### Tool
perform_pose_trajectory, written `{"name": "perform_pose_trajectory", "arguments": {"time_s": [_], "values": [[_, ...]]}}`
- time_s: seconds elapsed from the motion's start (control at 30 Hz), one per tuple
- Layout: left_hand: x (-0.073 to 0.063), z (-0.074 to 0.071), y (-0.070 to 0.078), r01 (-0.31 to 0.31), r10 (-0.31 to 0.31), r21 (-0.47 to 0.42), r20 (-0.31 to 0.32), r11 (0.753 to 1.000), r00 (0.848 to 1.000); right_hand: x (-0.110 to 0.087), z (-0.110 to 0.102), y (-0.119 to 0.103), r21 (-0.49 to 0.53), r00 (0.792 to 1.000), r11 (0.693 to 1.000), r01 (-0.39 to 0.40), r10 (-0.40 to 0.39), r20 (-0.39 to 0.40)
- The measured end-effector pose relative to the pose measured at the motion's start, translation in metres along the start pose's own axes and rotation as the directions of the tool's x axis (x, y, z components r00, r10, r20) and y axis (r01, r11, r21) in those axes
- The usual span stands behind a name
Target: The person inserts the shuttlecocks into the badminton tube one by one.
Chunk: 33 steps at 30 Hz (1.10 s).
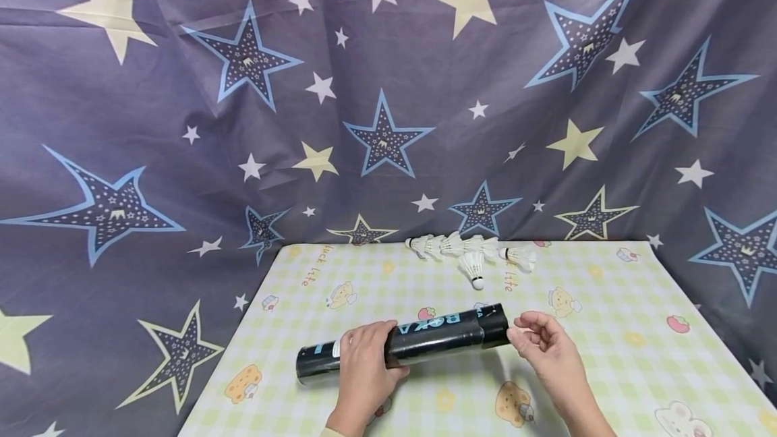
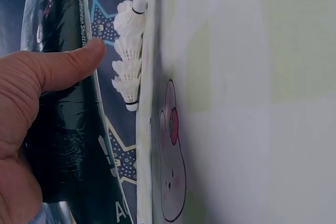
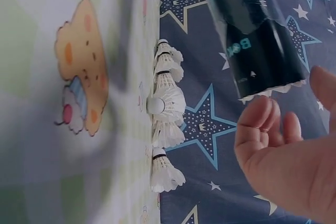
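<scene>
My left hand (image 1: 367, 369) grips a black shuttlecock tube (image 1: 437, 339) with blue lettering around its left half, tilting it a little upward to the right above the table. In the left wrist view, the thumb (image 2: 73, 64) lies across the tube. Beside the tube's right end is my right hand (image 1: 552, 353), fingers loosely bent and thumb apart from them. The right wrist view shows white feather edges (image 3: 273, 92) just at the tube's mouth, close to the fingertips (image 3: 260, 111); whether they touch is hard to tell.
At the table's back edge lie several white shuttlecocks (image 1: 452, 245), some nested in a row. One shuttlecock (image 1: 472, 268) lies in front of the row and another (image 1: 519, 257) to its right. A checked cloth (image 1: 595, 302) covers the table; a star-patterned curtain (image 1: 388, 66) hangs behind.
</scene>
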<state>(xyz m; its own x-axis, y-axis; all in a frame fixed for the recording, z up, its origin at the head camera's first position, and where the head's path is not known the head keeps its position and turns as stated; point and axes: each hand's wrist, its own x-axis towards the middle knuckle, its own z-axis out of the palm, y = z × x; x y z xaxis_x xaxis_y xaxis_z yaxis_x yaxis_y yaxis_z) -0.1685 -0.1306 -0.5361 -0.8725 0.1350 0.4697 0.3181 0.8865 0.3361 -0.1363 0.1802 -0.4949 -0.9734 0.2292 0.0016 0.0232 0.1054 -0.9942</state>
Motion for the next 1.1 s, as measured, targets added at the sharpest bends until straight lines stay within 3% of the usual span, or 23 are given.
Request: {"name": "perform_pose_trajectory", "arguments": {"time_s": [0.13,0.2,0.33,0.5,0.7,0.83,1.0,1.1], "values": [[-0.001,0.000,0.001,-0.014,0.014,-0.004,-0.013,1.000,1.000,-0.002,0.003,0.004,-0.154,0.999,0.988,0.030,-0.023,0.045],[-0.001,-0.001,0.002,-0.022,0.022,-0.004,-0.018,1.000,1.000,-0.003,0.005,0.006,-0.181,0.997,0.983,0.037,-0.024,0.072],[-0.002,-0.001,0.003,-0.028,0.027,-0.006,-0.025,1.000,0.999,-0.004,0.007,0.007,-0.179,0.995,0.983,0.028,-0.012,0.094],[-0.002,-0.002,0.004,-0.031,0.031,-0.005,-0.035,1.000,0.999,-0.005,0.006,0.006,-0.160,0.991,0.986,-0.049,0.068,0.116],[-0.003,-0.001,0.004,-0.042,0.042,0.000,-0.027,0.999,0.999,-0.007,0.002,0.004,-0.076,0.972,0.993,-0.095,0.109,0.206],[-0.004,-0.001,0.005,-0.051,0.051,-0.003,-0.018,0.999,0.999,-0.007,-0.001,0.005,-0.040,0.935,0.996,-0.082,0.091,0.343],[-0.005,-0.001,0.006,-0.062,0.062,0.002,-0.007,0.998,0.998,-0.003,-0.005,0.010,0.012,0.848,0.991,-0.135,0.109,0.518],[-0.006,0.000,0.005,-0.070,0.070,0.013,-0.008,0.997,0.998,-0.001,-0.007,0.015,0.034,0.810,0.989,-0.143,0.097,0.579]]}}
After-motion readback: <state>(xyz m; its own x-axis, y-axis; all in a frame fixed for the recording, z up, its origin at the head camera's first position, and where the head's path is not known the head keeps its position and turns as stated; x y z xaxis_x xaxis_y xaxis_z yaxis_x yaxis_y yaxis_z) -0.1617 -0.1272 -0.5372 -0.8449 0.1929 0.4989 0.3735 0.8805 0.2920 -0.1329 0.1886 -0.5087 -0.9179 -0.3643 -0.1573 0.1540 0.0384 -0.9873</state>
